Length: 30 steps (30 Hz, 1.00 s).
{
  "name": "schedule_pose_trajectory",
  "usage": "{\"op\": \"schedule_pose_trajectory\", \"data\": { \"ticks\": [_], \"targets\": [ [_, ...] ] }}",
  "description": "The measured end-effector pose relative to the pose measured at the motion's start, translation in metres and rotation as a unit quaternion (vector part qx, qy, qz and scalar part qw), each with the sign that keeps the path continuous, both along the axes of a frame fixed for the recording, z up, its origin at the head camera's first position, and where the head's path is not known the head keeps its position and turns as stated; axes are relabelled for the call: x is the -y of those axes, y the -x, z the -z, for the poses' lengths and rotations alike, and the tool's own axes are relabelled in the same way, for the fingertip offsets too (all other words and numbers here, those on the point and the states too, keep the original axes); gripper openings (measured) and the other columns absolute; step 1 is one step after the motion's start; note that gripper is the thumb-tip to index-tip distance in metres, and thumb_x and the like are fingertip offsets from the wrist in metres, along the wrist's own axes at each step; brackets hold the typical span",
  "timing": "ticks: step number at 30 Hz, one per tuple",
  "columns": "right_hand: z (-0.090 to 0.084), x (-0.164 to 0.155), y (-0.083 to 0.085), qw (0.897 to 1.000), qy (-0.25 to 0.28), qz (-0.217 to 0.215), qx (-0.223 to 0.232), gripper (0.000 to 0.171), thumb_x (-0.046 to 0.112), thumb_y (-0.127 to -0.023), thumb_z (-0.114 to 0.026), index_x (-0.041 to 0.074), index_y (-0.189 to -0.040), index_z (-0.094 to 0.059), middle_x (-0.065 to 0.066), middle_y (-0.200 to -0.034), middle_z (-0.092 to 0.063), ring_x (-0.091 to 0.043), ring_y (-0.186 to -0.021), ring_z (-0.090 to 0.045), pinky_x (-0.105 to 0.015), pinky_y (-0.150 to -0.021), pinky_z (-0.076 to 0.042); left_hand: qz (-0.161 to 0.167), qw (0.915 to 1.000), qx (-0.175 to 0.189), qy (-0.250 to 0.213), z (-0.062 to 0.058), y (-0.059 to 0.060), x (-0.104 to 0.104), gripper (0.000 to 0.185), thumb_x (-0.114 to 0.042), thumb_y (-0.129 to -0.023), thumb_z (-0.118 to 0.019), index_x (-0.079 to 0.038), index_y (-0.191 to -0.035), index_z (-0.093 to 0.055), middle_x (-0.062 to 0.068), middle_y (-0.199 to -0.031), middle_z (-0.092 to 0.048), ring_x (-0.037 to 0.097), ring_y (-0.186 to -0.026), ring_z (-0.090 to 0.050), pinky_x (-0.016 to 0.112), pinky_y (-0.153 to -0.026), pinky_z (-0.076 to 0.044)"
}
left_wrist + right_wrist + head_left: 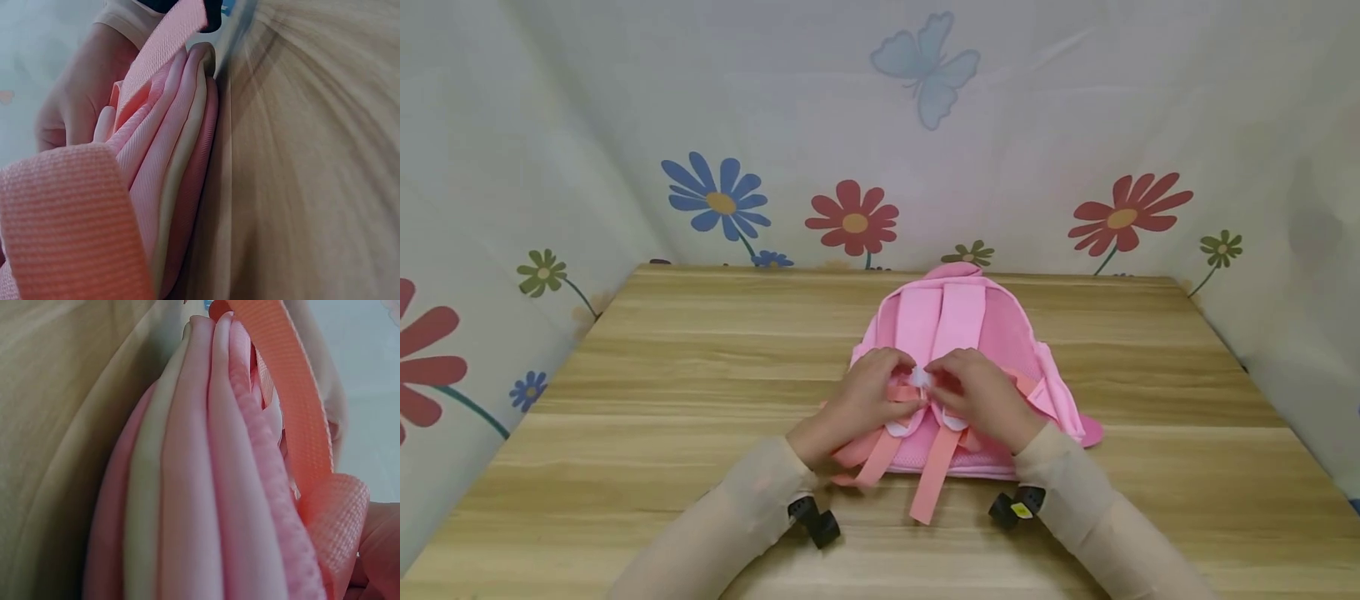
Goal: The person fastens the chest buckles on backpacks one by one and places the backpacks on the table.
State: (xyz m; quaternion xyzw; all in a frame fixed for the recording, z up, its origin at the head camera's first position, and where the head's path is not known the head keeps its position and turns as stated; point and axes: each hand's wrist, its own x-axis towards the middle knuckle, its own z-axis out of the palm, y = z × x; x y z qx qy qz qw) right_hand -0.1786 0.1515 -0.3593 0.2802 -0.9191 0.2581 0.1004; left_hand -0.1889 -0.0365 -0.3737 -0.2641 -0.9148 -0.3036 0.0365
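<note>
Backpack: on desk, toward far edge
Left grip, right grip: pinching white clip
Risk: we may slip if orange straps snag

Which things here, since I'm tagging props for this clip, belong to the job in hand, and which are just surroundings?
Part of the job:
- pink backpack
- its orange straps
- small white piece at the fingertips
- left hand and right hand

Just surroundings:
- wooden table, only supporting the backpack
- flowered backdrop
</note>
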Motion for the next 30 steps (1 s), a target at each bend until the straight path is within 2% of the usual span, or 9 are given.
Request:
{"op": "schedule_pose_trajectory", "data": {
  "ticks": [8,14,21,25,30],
  "targets": [
    [-0.003,-0.006,0.000,1.000,0.019,-0.002,0.018,0.021,0.021,-0.080,-0.066,0.011,-0.099,-0.066,0.000,-0.086,-0.063,-0.012,-0.080,-0.053,-0.030,-0.075,-0.047,0.010,0.9999,-0.009,0.000,-0.001,0.001,-0.001,0.044,-0.035,-0.072,-0.073,-0.013,-0.106,-0.056,-0.001,-0.098,-0.058,0.013,-0.094,-0.050,0.032,-0.087,-0.042],
    [-0.009,-0.013,-0.001,1.000,0.007,0.000,0.013,0.023,0.018,-0.080,-0.067,0.011,-0.101,-0.067,-0.001,-0.087,-0.064,-0.014,-0.081,-0.055,-0.032,-0.076,-0.047,0.012,0.9999,-0.008,-0.001,-0.001,-0.001,-0.003,0.039,-0.036,-0.075,-0.070,-0.015,-0.105,-0.057,-0.002,-0.097,-0.059,0.012,-0.094,-0.051,0.030,-0.086,-0.043],
    [-0.017,-0.022,-0.005,1.000,-0.012,0.005,-0.003,0.022,0.017,-0.078,-0.068,0.010,-0.100,-0.069,-0.003,-0.085,-0.064,-0.014,-0.079,-0.054,-0.030,-0.072,-0.047,0.017,0.9989,-0.039,0.018,-0.002,0.000,-0.005,0.039,-0.043,-0.074,-0.069,-0.017,-0.102,-0.060,-0.004,-0.093,-0.061,0.010,-0.089,-0.052,0.028,-0.082,-0.042],
    [-0.014,-0.028,-0.007,0.999,-0.034,0.007,-0.005,0.022,0.017,-0.077,-0.069,0.009,-0.098,-0.069,-0.003,-0.083,-0.062,-0.014,-0.078,-0.052,-0.031,-0.071,-0.045,0.023,0.9977,-0.047,0.042,-0.004,0.000,-0.006,0.038,-0.047,-0.074,-0.067,-0.019,-0.100,-0.062,-0.006,-0.090,-0.062,0.010,-0.086,-0.052,0.028,-0.080,-0.042],
    [-0.003,-0.035,-0.010,0.999,-0.040,0.014,0.015,0.021,0.018,-0.078,-0.069,0.010,-0.097,-0.070,-0.001,-0.083,-0.061,-0.014,-0.078,-0.051,-0.031,-0.072,-0.045,0.031,0.9947,-0.063,0.075,-0.004,0.000,-0.008,0.033,-0.047,-0.077,-0.065,-0.023,-0.098,-0.065,-0.006,-0.091,-0.064,0.012,-0.087,-0.052,0.028,-0.080,-0.042]
  ]
}}
